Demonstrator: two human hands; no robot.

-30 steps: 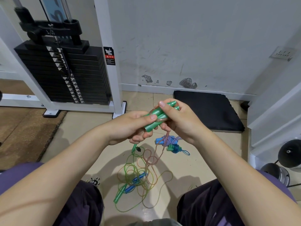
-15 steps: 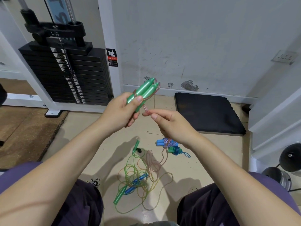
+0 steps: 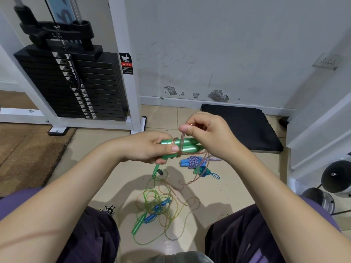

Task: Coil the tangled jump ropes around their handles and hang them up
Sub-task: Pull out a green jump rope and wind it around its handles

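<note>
Ok so my left hand (image 3: 146, 149) has both green handles (image 3: 182, 146) side by side, fingers curled round them, thumb pressing across the front. Right hand (image 3: 207, 137) sits just above them, grip pinched on the pinkish clear rope (image 3: 182, 137), which goes round the handles in a couple of turns. The loose end drops from under the handles down to the floor (image 3: 237, 186).

Down there between my knees is the tangled pile (image 3: 159, 207): a green clear rope with a green handle and something blue mixed in, plus pinkish loops. Just beyond it, near the black mat (image 3: 247, 126), lies a blue-handled rope (image 3: 191, 162) already wound up in purple-white cord, touching a small teal bundle (image 3: 204, 171). Weight stack (image 3: 76, 86) is at upper left against the wall.
</note>
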